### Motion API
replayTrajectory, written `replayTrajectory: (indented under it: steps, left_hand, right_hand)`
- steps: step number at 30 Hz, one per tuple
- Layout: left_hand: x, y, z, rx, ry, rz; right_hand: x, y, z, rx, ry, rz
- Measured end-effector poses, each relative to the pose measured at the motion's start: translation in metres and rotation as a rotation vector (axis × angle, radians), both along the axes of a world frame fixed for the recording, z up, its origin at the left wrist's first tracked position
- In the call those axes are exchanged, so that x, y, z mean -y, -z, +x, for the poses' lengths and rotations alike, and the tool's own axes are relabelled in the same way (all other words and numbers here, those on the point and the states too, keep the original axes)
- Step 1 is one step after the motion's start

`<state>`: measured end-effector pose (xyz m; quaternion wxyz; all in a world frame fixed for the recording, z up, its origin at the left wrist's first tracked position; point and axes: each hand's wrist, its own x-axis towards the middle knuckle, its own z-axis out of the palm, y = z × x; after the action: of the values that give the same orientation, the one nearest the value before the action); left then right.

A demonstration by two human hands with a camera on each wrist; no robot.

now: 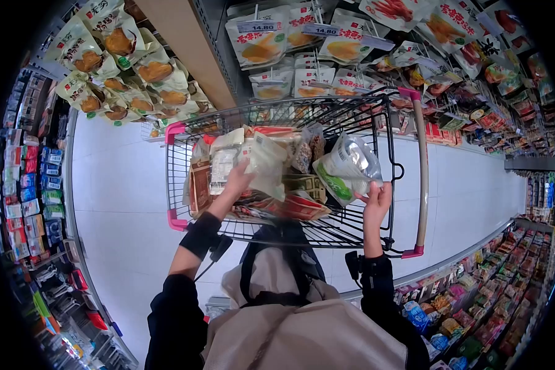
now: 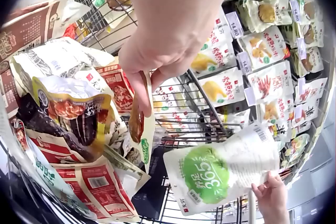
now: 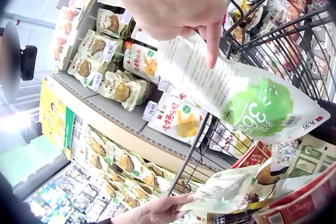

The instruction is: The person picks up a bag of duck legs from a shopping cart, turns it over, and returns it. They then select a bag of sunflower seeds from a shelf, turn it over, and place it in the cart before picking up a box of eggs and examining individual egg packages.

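Over the shopping cart (image 1: 406, 179), my left hand (image 1: 237, 180) pinches a pale, flat food pouch (image 1: 266, 165) by its edge. In the left wrist view that pouch (image 2: 137, 121) is seen nearly edge-on, brown food pictured on its face. At the cart's handle end, my right hand (image 1: 376, 200) grips the edge of a white pouch (image 1: 345, 165) with a silvery end. Its front, in the left wrist view, has a green circle (image 2: 206, 174) marked 365. Below and around the left hand, several packaged foods fill the cart, among them a brown bag (image 1: 200, 185) and red-and-cream packets (image 2: 86, 184).
Hanging pouches with price tags (image 1: 258, 26) line the shelf beyond the cart. More pouches (image 1: 117, 49) hang at the upper left, past a tan shelf edge (image 1: 191, 49). Stocked shelves (image 1: 475, 302) stand behind at the lower right. White tiled floor (image 1: 117, 185) surrounds the cart.
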<state>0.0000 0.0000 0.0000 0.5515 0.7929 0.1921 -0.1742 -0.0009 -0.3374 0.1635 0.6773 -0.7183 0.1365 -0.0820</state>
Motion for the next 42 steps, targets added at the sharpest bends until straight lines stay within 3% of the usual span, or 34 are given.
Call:
replayTrajectory:
  steps: [2, 5, 9, 10, 13, 16, 18, 21, 23, 27, 29, 31, 32, 35, 38, 41, 42]
  left_hand:
    - [0.005, 0.007, 0.011, -0.072, -0.107, -0.117]
    - [0.030, 0.042, 0.027, -0.041, -0.136, -0.080]
    - [0.037, 0.092, 0.032, 0.065, 0.058, 0.142]
    - [0.051, 0.005, 0.031, -0.052, 0.046, 0.179]
    - [0.052, 0.038, 0.026, 0.091, 0.021, 0.265]
    - [0.051, 0.024, 0.028, -0.255, -0.134, -0.178]
    - [0.036, 0.094, 0.023, -0.077, -0.043, -0.202]
    - [0.030, 0.098, 0.025, -0.151, 0.049, -0.232]
    - [0.035, 0.004, 0.026, -0.310, -0.164, -0.387]
    - [0.023, -0.060, -0.002, -0.148, -0.158, -0.457]
    - [0.014, -0.071, -0.030, -0.085, -0.202, -0.488]
    - [0.003, -0.086, -0.059, -0.041, -0.241, -0.488]
    - [-0.003, -0.094, -0.074, -0.027, -0.261, -0.472]
    - [-0.021, -0.102, -0.114, -0.012, -0.367, -0.332]
    - [-0.037, -0.105, -0.143, 0.012, -0.480, -0.276]
    - [-0.045, -0.106, -0.160, 0.033, -0.549, -0.261]
    - [-0.045, -0.107, -0.163, 0.033, -0.549, -0.253]
  right_hand:
    - [-0.003, 0.000, -0.010, -0.037, 0.025, -0.010]
    - [0.013, 0.004, -0.016, -0.023, 0.079, 0.008]
    - [0.015, 0.005, -0.019, -0.020, 0.105, 0.011]
    - [0.015, 0.006, -0.020, -0.023, 0.099, 0.017]
    - [0.015, 0.008, -0.017, -0.045, 0.076, 0.030]
    - [0.011, 0.013, -0.010, -0.070, 0.053, 0.032]
    - [0.002, 0.016, -0.002, -0.088, 0.039, 0.022]
    - [-0.010, 0.028, 0.016, -0.084, 0.012, 0.045]
    - [-0.027, 0.038, 0.029, -0.059, 0.012, 0.058]
    - [-0.071, 0.057, 0.056, -0.084, 0.056, 0.157]
    - [-0.092, 0.073, 0.058, -0.074, 0.074, 0.117]
    - [-0.109, 0.097, 0.060, -0.062, 0.086, -0.236]
    - [-0.124, 0.081, 0.057, -0.090, 0.089, -0.095]
    - [-0.141, 0.109, 0.058, 0.030, 0.041, -0.411]
    - [-0.160, 0.140, 0.058, 0.173, 0.058, -0.549]
    - [-0.175, 0.149, 0.051, 0.177, -0.085, -0.557]
    - [-0.173, 0.130, 0.051, 0.005, -0.292, -0.245]
